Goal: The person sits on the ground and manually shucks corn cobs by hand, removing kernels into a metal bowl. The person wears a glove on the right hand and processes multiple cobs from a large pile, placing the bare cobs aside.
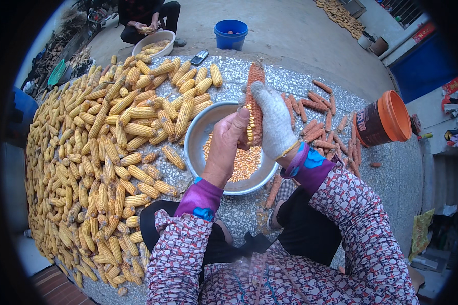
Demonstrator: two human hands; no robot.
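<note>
Between my two hands, an ear of corn stands nearly upright, mostly stripped to its reddish cob, with a few rows of yellow kernels left low on its left side. My bare left hand grips its lower part, the thumb pressed against the kernels. Around the right side of the cob wraps my right hand, in a light grey knitted glove. Directly below is a metal basin with loose corn kernels in its bottom. My forearms hide part of the basin.
A large heap of unshelled corn ears covers the left. Bare cobs lie at right, beside an orange bucket. Farther off are a mobile phone, a blue bucket and a seated person holding corn above a pale basin.
</note>
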